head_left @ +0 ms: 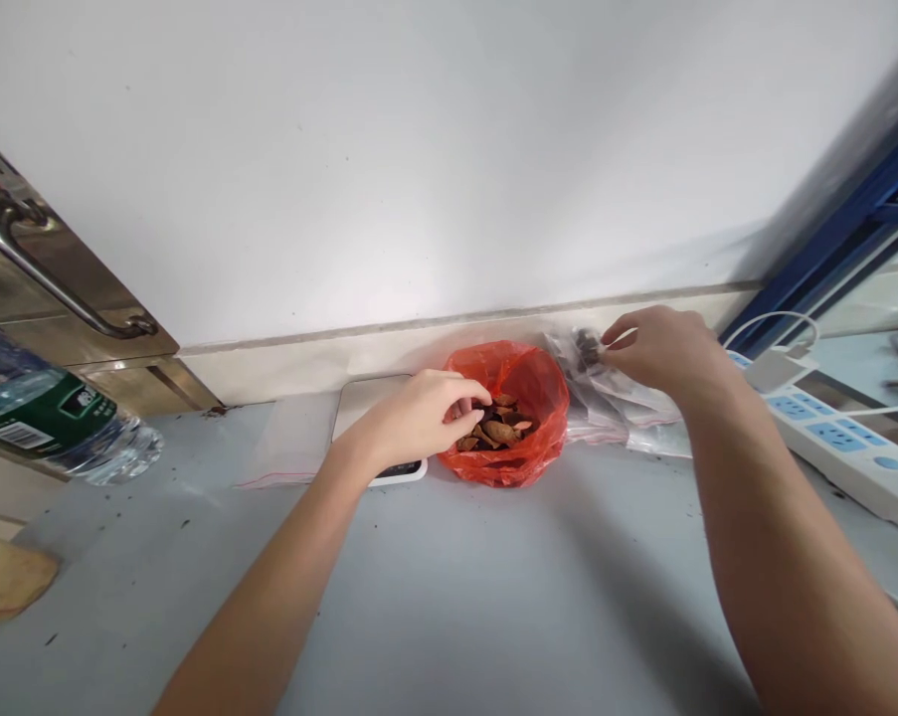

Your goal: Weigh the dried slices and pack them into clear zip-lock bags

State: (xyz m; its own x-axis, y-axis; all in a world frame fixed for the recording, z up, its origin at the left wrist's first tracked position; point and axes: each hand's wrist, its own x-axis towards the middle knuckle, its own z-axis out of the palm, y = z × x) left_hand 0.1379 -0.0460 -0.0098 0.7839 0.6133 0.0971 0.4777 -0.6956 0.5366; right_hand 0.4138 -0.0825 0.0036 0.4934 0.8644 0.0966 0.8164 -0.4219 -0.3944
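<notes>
Two hands at work, both yours, over a grey tabletop (449, 597); every position below is taken from the red plastic bag (514, 413). That bag sits at the back of the table against the wall base, mouth rolled open, holding brown dried pieces (499, 426).

To its right lies a white power strip (836, 443), well apart. Left of it, near the table's edge, rests a water bottle (53, 418) on its side. Just right of the bag sits a heap of clear zip bags (620, 408); one more flat clear bag (288, 452) lies to the left. Touching its left side is a small white scale (366, 403), partly under your wrist.

Left hand (419, 418): fingertips curled together inside the bag's mouth, pinching at the pieces. Right hand (661, 348): thumb and forefinger pinch the dark contents of a clear bag.

Risk, as judged: the thin red film may drag with your left fingers and tip pieces onto the table. The right pinch is shallow; the clear bag could slip.
</notes>
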